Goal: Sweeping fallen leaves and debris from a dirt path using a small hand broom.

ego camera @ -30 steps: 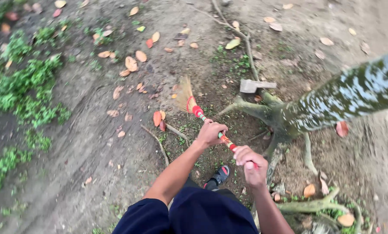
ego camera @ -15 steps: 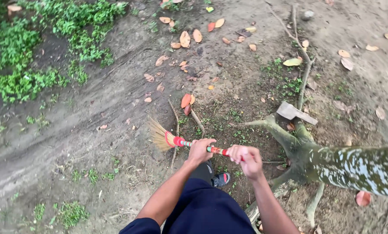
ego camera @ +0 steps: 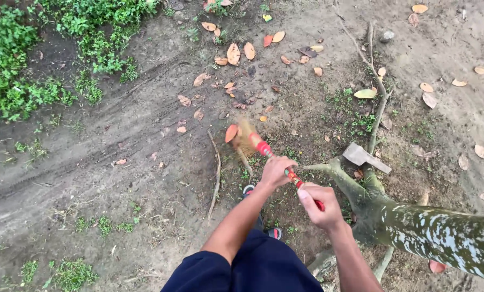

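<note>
While both fists are wrapped round its red-and-green striped handle, the short hand broom slants away from the person over bare dirt, its straw bristles blurred and low against the ground just beside an orange fallen leaf. The left hand grips the handle further down, nearer the bristles, fingers curled tight around it; the right hand clamps the upper end, thumb lying along the shaft and fingers closed over it. Below the arms I can see dark blue shorts and a sandalled foot planted on the soil. To the right a mottled green-and-white tree trunk leans across the corner, its roots spreading toward the broom, and a grey flat stone sits against one of them. More dry leaves are scattered further up the patch, a thin stick lies left of the hands, and low green weeds fill the upper left.
</note>
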